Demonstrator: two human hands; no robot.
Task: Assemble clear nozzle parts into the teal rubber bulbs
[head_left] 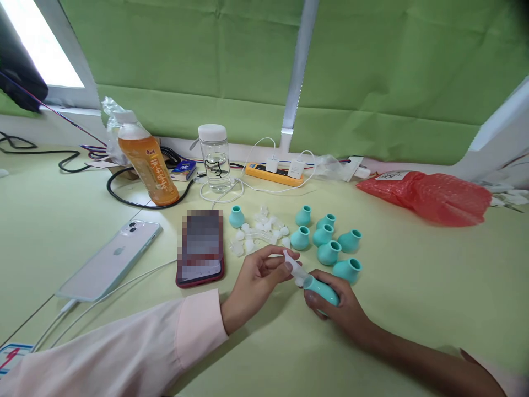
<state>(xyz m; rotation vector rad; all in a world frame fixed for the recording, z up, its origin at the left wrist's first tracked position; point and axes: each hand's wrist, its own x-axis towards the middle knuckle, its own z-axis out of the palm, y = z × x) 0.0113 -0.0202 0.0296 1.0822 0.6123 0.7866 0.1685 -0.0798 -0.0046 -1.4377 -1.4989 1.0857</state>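
Note:
My left hand (256,278) pinches a translucent white plastic nozzle (294,268) between thumb and fingers. Wrapped in my right hand (345,309) is a teal squeeze bulb (324,291), its neck facing the nozzle. The two parts meet at the bulb's mouth; I cannot tell how far the nozzle sits inside. Beyond my hands stand several more teal bulbs (329,252), mouths tilted up. One teal bulb (236,217) is apart from them, left of a loose pile of small translucent white pieces (262,229).
A dark-screened phone (201,248) and a pale phone on a cable (113,259) lie left. Behind are a tilted orange drink bottle (146,160), a clear water bottle (217,165) and a yellow power strip (264,174) with white cables. A red bubble-wrap bag (433,198) lies right.

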